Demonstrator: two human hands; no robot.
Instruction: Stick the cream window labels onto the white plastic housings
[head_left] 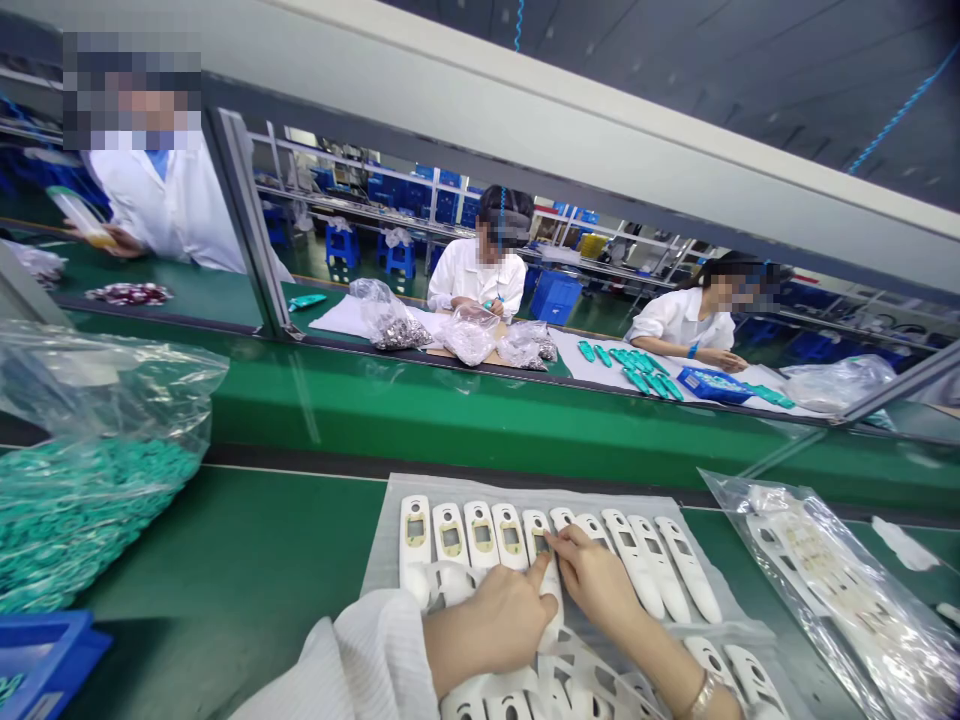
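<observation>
A row of white handheld plastic housings point(478, 535), each with a window, lies in front of me. Several on the left carry a beige frame around the window. My left hand point(504, 615) lies over a middle housing point(537, 530), index finger stretched onto it below the window and the other fingers curled. My right hand point(592, 575) comes in from the right, fingers bent together, fingertips touching the same housing's window edge. Anything small between the fingertips is hidden. A white cut-out sheet point(577, 675) lies under and beside my left hand, partly covered.
Left are a bag of green parts point(90, 510) and a blue tray point(45, 650). A clear bag of white parts point(847, 590) lies right. Nearer housings point(750, 675) sit below the row. Across the green divider point(450, 420), three people in white work at another bench.
</observation>
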